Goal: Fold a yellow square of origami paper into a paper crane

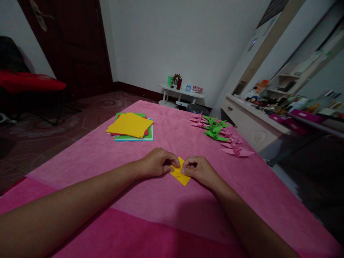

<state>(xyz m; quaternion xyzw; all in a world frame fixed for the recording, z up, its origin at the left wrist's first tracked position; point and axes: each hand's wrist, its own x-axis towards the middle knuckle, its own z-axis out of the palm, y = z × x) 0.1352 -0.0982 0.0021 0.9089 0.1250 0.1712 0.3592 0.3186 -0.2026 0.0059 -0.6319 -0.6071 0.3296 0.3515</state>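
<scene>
- small folded yellow paper piece (180, 176): I log it flat on the pink cloth-covered tabletop (150, 215), midway between the left and right edges; long axis runs far edge to near edge, tilted slightly right.
- left hand (157, 163): fingers drawn narrow, pinching the paper's far left side.
- right hand (200, 171): likewise narrow, pinching its far right side; paper lies between both hands, equally near each.
- stack of yellow, green and red paper sheets (131, 126): toward the far left corner, well apart.
- row of pink and green folded paper figures (219, 133): along the right edge.

Open cloth (174, 129) between paper stack (130, 125), cranes (217, 130) (both far)
</scene>
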